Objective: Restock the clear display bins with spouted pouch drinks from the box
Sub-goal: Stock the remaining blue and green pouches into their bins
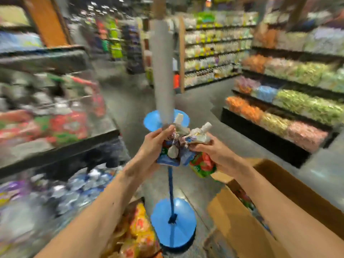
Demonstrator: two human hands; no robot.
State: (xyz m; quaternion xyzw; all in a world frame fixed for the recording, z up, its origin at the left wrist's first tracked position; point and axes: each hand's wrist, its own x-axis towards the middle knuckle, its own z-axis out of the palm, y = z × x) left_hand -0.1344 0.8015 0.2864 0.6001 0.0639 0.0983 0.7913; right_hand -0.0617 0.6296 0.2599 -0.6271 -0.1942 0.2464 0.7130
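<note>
Spouted pouches (179, 141): bunch mid-air between box (240, 228) and bins (93, 112). Left grip (150, 146) clasps blue pouches (167, 161); right grip (217, 151) clasps red-green pouch (202, 164). Progress: midway likely; box holds more stock, bin fill blurred.

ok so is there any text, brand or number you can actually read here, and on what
No text is legible anywhere; the frame is motion-blurred.
On the blue spouted foil pouches in the left hand: print smeared, unreadable.
On the red and green spouted foil pouch in the right hand: unreadable.
On the brown cardboard box: no print seen.
On the tall shelves of packaged goods: labels too small and blurred.
</note>
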